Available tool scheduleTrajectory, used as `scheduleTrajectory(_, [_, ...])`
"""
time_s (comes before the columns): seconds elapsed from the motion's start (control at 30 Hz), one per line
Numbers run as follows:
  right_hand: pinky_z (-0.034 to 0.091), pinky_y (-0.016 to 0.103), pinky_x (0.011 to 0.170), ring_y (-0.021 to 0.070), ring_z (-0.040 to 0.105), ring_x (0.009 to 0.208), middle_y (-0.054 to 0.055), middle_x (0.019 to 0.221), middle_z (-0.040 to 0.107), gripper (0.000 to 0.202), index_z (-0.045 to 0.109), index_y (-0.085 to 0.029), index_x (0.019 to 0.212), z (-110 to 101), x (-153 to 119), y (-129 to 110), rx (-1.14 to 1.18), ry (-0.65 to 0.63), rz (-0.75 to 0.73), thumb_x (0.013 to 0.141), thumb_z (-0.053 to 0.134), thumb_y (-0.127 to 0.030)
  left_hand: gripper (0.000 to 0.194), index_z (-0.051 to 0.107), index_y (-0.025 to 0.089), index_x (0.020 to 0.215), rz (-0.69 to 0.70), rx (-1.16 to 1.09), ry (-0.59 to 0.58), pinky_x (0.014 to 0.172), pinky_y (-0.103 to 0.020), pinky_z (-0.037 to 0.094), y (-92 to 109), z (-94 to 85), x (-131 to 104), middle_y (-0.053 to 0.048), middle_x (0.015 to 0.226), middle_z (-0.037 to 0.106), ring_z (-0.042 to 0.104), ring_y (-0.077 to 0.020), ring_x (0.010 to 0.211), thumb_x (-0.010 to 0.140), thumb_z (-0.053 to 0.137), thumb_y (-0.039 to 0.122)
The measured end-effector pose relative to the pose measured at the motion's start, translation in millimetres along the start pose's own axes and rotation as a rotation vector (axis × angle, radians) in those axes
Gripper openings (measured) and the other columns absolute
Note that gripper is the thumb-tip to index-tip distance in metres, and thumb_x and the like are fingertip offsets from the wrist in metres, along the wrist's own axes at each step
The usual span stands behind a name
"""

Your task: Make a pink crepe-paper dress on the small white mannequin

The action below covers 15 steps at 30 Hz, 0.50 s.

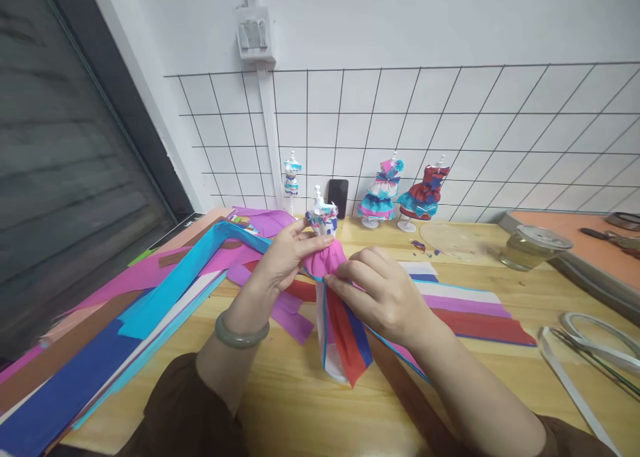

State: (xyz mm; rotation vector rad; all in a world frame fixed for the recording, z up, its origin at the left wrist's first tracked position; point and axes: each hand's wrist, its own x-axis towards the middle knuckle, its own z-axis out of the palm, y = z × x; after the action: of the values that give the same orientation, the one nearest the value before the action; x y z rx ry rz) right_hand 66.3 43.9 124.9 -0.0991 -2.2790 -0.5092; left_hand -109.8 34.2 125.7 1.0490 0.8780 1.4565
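A miniature dress form (317, 207) with a white, blue and multicoloured bodice stands in front of me. A gathered pink skirt piece (325, 258) sits round its waist. My left hand (280, 253) grips the dress form at the waist, with the thumb across the front of the bodice. With closed fingers my right hand (383, 293) pinches the lower edge of the pink piece. Below it hangs a striped fabric strip (347, 340) of red, blue and white, in front of the round base (336, 370). The right fingertips are partly hidden.
Long crepe-like strips (175, 283) cover the left of the table; a striped piece (475, 317) lies right. Behind stand dressed forms (380, 197) and a dark phone (338, 198). At right are a lidded cup (534, 247), an orange tray (595, 243) and scissors (595, 357) beside white tape.
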Motion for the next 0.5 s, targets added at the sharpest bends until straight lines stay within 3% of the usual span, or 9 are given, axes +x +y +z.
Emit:
scheduleTrajectory(0.1, [0.036, 0.032, 0.061, 0.0172, 0.047, 0.069, 0.006, 0.074, 0.059, 0.018, 0.062, -0.017, 0.088, 1.0, -0.6, 0.5, 0.07, -0.023, 0.028, 0.088, 0.046, -0.009, 0.041, 0.06, 0.015, 0.1, 0.023, 0.024, 0.006, 0.068, -0.02, 0.043, -0.2, -2.0, 0.5, 0.001, 0.081, 0.063, 0.058, -0.0081, 0.072, 0.063, 0.077, 0.015])
scheduleTrajectory(0.2, [0.041, 0.034, 0.067, 0.0189, 0.051, 0.077, 0.008, 0.085, 0.06, 0.017, 0.059, -0.017, 0.097, 1.2, -2.9, 3.2, 0.301, 0.01, 0.123, 0.084, 0.049, -0.012, 0.043, 0.059, 0.015, 0.101, 0.008, 0.04, -0.002, 0.068, -0.022, 0.045, 2.1, -3.6, -1.1, 0.0, 0.081, 0.064, 0.059, -0.0096, 0.072, 0.062, 0.078, 0.016])
scheduleTrajectory(0.33, [0.043, 0.036, 0.08, 0.0194, 0.055, 0.09, 0.007, 0.092, 0.059, 0.009, 0.054, -0.019, 0.095, 3.7, -8.1, 11.4, 0.619, 0.149, 0.51, 0.089, 0.05, -0.023, 0.039, 0.062, 0.014, 0.099, 0.009, 0.121, -0.071, 0.07, -0.023, 0.046, 5.7, -5.1, -4.8, -0.003, 0.087, 0.066, 0.061, -0.0128, 0.078, 0.064, 0.078, 0.02])
scheduleTrajectory(0.4, [0.042, 0.034, 0.083, 0.0189, 0.055, 0.095, 0.006, 0.098, 0.059, 0.013, 0.054, -0.02, 0.097, 6.1, -10.5, 16.3, 0.767, 0.108, 0.733, 0.092, 0.048, -0.031, 0.039, 0.063, 0.014, 0.101, 0.013, 0.168, -0.113, 0.074, -0.026, 0.047, 6.2, -5.4, -6.4, -0.006, 0.094, 0.068, 0.062, -0.0157, 0.085, 0.065, 0.077, 0.022])
scheduleTrajectory(0.5, [0.043, 0.028, 0.077, 0.0165, 0.055, 0.091, 0.004, 0.097, 0.058, 0.022, 0.055, -0.02, 0.098, 9.5, -12.8, 22.3, 1.01, -0.043, 0.885, 0.091, 0.05, -0.039, 0.041, 0.064, 0.015, 0.103, 0.013, 0.205, -0.168, 0.081, -0.03, 0.048, 5.5, -5.6, -7.5, -0.008, 0.1, 0.068, 0.062, -0.0184, 0.092, 0.066, 0.077, 0.023])
